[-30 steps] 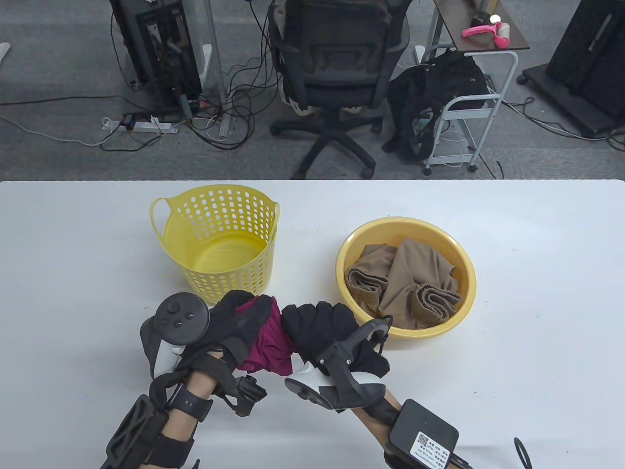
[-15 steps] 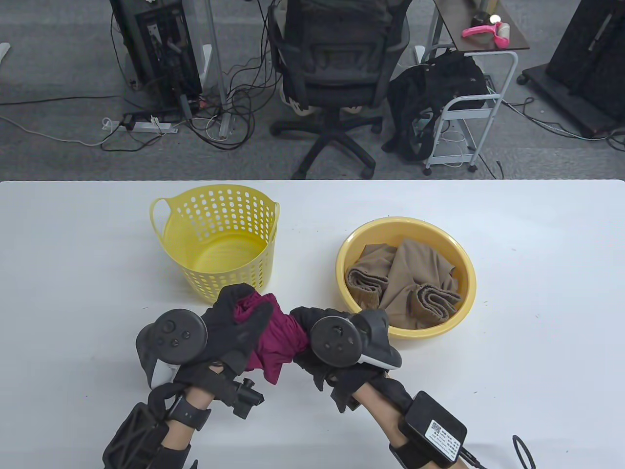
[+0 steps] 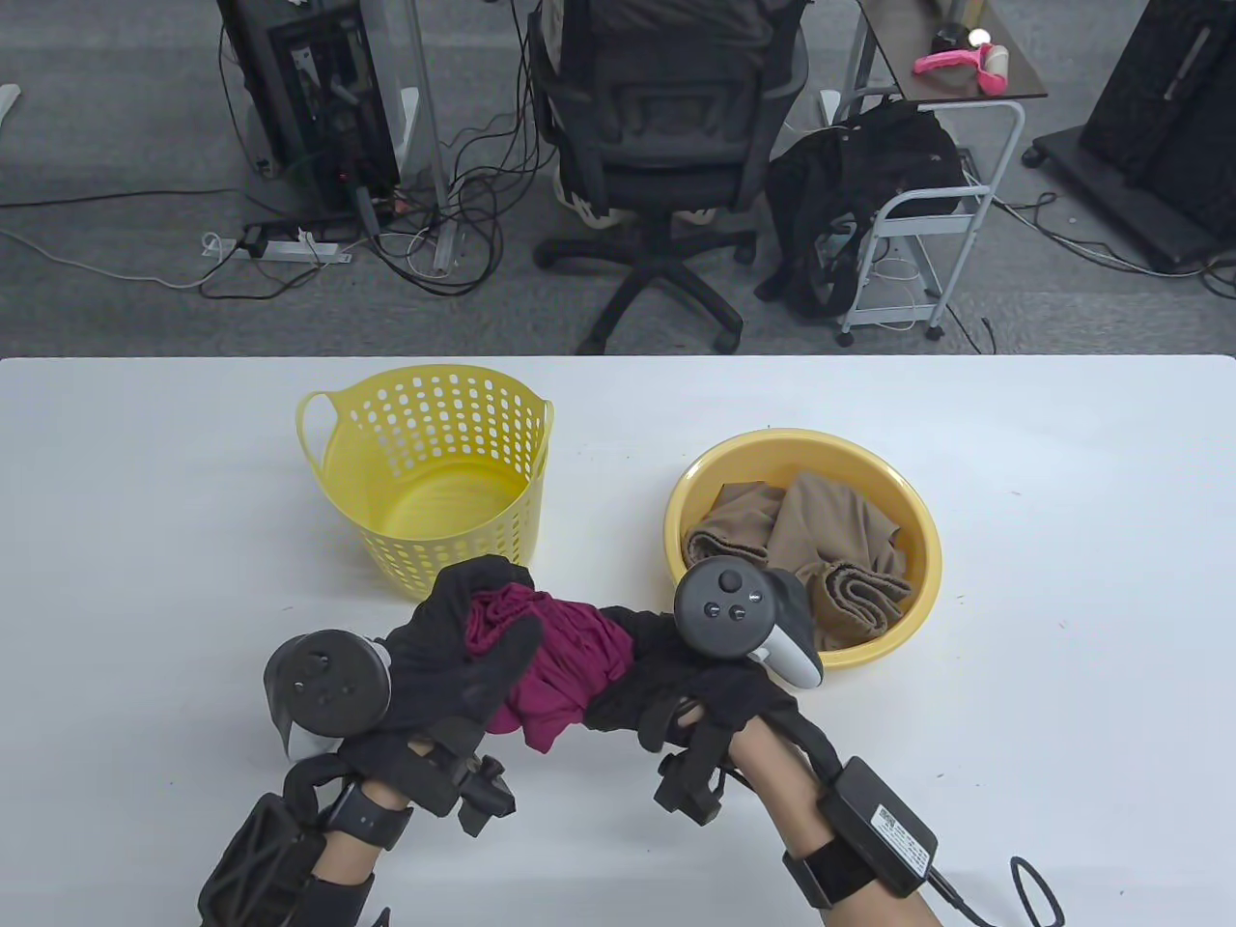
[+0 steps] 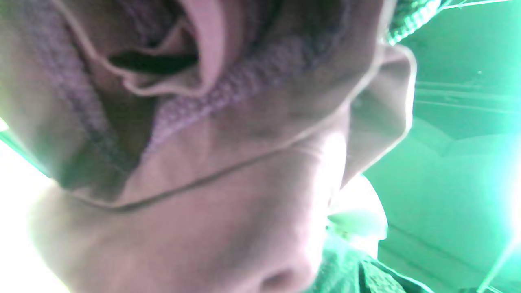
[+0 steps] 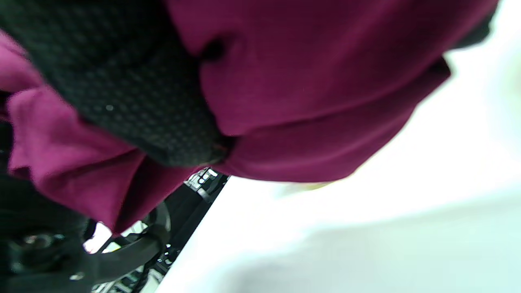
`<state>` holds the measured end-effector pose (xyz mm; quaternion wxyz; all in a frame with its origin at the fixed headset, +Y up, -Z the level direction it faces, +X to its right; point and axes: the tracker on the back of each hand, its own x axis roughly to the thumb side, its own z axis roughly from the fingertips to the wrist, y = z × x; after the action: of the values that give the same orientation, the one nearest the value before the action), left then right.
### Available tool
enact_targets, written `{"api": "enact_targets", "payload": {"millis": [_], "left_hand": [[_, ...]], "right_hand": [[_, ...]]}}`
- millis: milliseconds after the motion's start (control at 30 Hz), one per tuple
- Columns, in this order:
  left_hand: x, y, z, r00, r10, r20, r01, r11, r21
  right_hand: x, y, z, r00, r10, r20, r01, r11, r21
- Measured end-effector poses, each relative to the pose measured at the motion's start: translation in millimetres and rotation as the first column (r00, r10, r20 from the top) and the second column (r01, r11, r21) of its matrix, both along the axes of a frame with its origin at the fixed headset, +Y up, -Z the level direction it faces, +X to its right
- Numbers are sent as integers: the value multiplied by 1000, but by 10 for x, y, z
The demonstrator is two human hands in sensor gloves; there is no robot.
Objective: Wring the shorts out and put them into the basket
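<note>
- Left hand (image 3: 454,657) wrapped tight round one end of the maroon shorts (image 3: 555,666), fingers curled over the bunched cloth.
- Shorts strung between both hands, twisted into a short rope, held just above the table (image 3: 145,579).
- Right hand (image 3: 695,690) clamped on the other end, knuckles up, tracker on top.
- Yellow basket (image 3: 435,463) just beyond the left hand, nothing in it yet.
- Yellow basin (image 3: 869,502) with tan cloth (image 3: 821,550) just past the right hand.
- Probably soft, light, floppy fabric; best gripped at the bunched ends, otherwise likely to unroll and droop.
</note>
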<state>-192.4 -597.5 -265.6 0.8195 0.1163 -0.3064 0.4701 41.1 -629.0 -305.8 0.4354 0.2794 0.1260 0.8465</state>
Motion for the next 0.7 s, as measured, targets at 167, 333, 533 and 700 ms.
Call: {"api": "enact_targets", "payload": {"millis": [167, 333, 533, 700], "left_hand": [[-4, 38, 2, 996, 33, 84, -35, 999, 14], [-7, 49, 5, 996, 25, 91, -27, 999, 25], [-9, 52, 5, 995, 21, 98, -24, 999, 28], [-21, 79, 14, 997, -11, 82, 7, 999, 40]], "right_hand": [[-6, -72, -53, 991, -84, -100, 68, 987, -148], [-4, -96, -72, 987, -113, -114, 94, 982, -163], [4, -93, -65, 987, -114, -117, 95, 983, -154], [15, -83, -20, 989, -102, -106, 87, 987, -132]]}}
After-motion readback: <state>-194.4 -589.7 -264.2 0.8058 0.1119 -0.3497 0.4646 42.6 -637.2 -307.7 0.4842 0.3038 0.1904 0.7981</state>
